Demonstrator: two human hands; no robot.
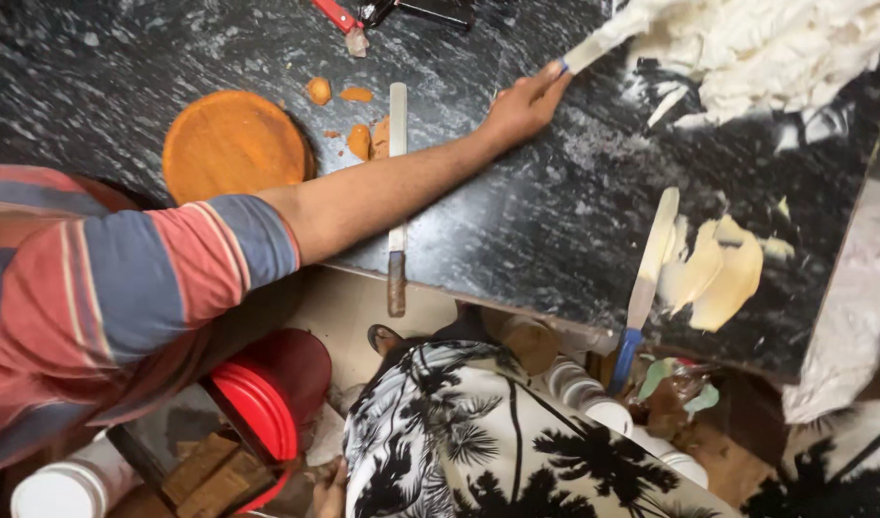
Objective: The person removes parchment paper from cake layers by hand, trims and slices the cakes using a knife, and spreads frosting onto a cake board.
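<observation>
- Lowest in view: palm-print shirt (478, 432), filling the bottom middle.
- Just left of it, at the bottom edge: what looked like the left hand (330, 491), mostly cut off. Could not tell whether its fingers were clenched or released. Right hand not seen.
- Nearest that hand: wooden pieces (205, 470) on the floor just to its left, and a red tub (267, 388) tilted just above them.
- Also under the counter edge: white jars (593, 393) and a clear bag (675, 388) with green bits inside.
- Left side taken up by a co-worker's striped sleeve (104, 288), bare forearm stretched across the dark speckled counter (555, 221) toward the top right.
- Lay at the near counter edge: long knife (397, 278), wooden handle overhanging the edge, blade running under the forearm.
- Right of it: blue-handled scraper (646, 278), handle past the edge, blade touching pale yellow slabs (718, 273) of soft paste.
- White sheet (852, 317) draped at the right edge of the counter.
- Mid counter, left: round orange board (234, 144), lying flat, with orange crumbs (360, 141) just beside it and near the knife blade.
- Farther on: co-worker's hand (521, 105), fingers wrapped around the handle end of a spatula (598, 43).
- Spatula blade pushed into a big white mass (775, 48) heaped at the top right corner.
- Top edge: red-handled tool (339, 14), partly cut off.
</observation>
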